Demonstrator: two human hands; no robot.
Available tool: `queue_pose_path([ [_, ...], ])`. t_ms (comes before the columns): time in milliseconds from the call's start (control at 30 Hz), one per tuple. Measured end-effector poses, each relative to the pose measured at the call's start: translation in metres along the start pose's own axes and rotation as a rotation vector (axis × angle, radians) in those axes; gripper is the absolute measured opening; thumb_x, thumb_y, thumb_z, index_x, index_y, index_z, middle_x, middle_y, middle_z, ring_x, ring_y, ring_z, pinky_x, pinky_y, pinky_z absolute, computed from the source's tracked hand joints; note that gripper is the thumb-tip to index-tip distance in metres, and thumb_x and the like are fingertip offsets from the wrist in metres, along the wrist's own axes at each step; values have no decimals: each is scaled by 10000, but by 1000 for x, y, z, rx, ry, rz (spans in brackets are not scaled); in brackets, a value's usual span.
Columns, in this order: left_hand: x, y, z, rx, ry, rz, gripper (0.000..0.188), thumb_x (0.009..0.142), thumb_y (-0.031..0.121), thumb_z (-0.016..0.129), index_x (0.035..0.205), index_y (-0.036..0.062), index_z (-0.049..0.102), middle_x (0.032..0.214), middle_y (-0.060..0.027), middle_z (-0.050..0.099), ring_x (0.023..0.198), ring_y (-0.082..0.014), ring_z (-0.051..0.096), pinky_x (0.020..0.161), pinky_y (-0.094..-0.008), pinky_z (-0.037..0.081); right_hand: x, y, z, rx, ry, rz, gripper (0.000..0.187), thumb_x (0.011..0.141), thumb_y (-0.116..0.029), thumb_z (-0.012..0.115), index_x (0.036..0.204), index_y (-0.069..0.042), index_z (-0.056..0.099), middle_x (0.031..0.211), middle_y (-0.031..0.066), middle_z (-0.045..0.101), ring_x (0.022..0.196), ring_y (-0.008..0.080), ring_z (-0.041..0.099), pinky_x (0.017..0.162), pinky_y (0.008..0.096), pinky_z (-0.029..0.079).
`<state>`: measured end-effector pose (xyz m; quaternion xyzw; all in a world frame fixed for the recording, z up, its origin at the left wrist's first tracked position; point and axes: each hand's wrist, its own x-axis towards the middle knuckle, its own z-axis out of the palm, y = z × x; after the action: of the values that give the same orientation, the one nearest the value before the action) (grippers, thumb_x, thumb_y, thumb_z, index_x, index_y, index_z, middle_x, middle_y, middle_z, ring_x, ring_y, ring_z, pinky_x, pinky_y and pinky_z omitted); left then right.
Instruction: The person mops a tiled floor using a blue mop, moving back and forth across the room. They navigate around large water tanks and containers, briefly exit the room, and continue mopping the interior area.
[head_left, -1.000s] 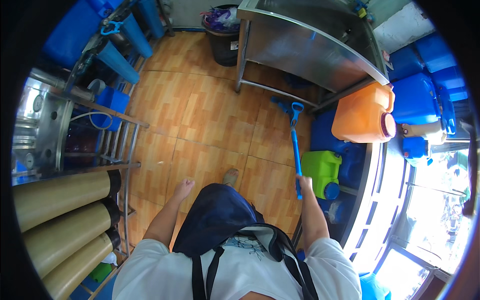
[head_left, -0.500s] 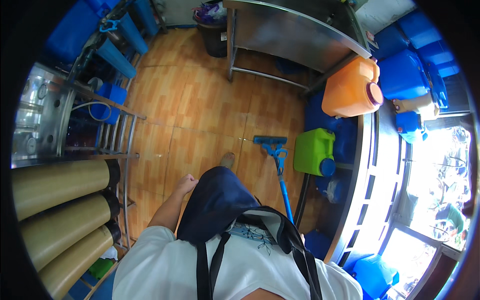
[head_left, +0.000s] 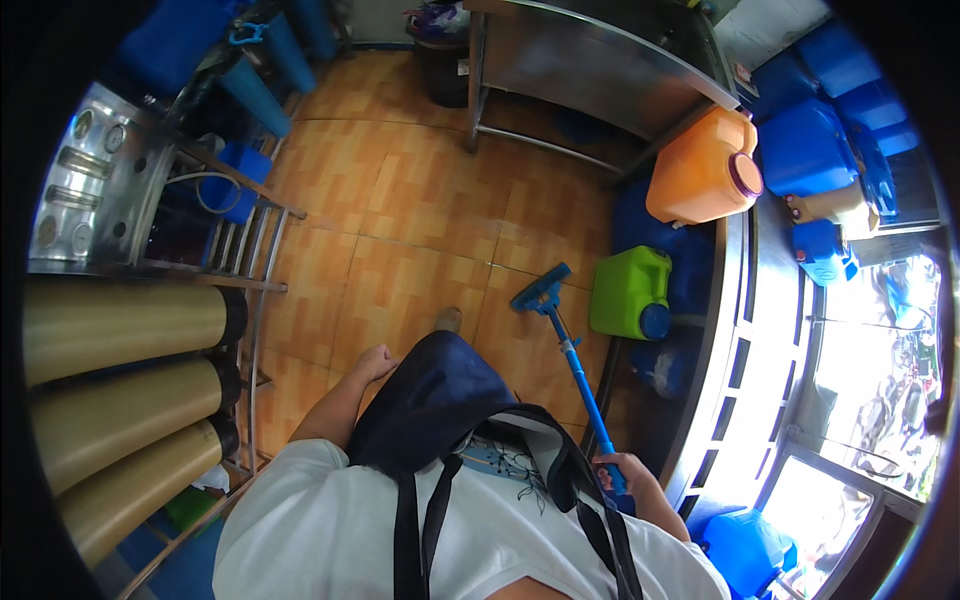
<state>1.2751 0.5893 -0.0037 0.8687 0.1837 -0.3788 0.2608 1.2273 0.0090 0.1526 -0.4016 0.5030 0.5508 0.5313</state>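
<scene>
1. The wood-patterned floor (head_left: 420, 200) spreads out ahead of the person, bounded on the left by the metal rack (head_left: 245, 285), at the far end by the steel stand (head_left: 590, 80) and on the right by the shelf unit (head_left: 700, 390)
2. The blue mop (head_left: 585, 385) reaches out over the right part of this floor, its flat head just beside the green jug (head_left: 628, 292); whether the head presses on the tiles I cannot tell
3. Room is widest to the left of the mop's head and tightest on its right, where the jug and the shelf unit's edge stand near
4. The right hand (head_left: 625, 472) is wrapped around the upper end of the mop's pole, near the body
5. The left hand (head_left: 378, 362) is clenched, just beside the dark blue apron (head_left: 430, 400) and apart from the mop
6. Counted: one mop, one green jug, one orange container (head_left: 700, 170) and one black bin (head_left: 443, 78)
7. Three tan cylinders (head_left: 125, 318) lie along the left side; the blue containers (head_left: 810, 150) at upper right overlap too much to count
</scene>
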Motion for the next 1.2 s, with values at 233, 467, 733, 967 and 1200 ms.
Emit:
queue_pose_path([
  [233,14,-19,-17,-85,104,25,299,732,330,646,830,53,590,836,-131,622,803,-272,591,706,-361,462,24,-41,10,-747,695,-379,82,655,14,598,608,48,539,476,112,511,352,199,500,312,331,379],
  [467,16,-39,-44,-203,-14,-129,299,746,315,635,856,42,583,835,-137,620,805,-270,591,712,-364,456,11,-113,99,-706,596,-500,66,623,-33,588,597,25,568,470,87,519,353,189,517,332,320,405],
  [733,56,-77,-82,-225,107,-139,331,745,332,642,870,32,581,821,-138,616,765,-261,592,669,-357,456,111,-321,241,-822,583,-745,197,655,-100,596,500,7,536,451,112,527,375,220,543,368,341,425],
  [967,65,-77,-92,-359,291,-16,296,731,291,657,848,31,576,782,-107,592,743,-231,580,668,-324,454,166,-363,316,-965,415,-689,224,815,-140,450,1010,-58,522,668,151,587,460,243,584,393,370,451],
  [1200,41,-80,-44,-250,193,-80,310,731,303,666,856,32,583,836,-121,617,785,-236,596,688,-336,467,152,-201,132,-1195,664,-650,447,820,-266,459,1266,-241,444,776,163,607,564,269,608,501,391,475],
])
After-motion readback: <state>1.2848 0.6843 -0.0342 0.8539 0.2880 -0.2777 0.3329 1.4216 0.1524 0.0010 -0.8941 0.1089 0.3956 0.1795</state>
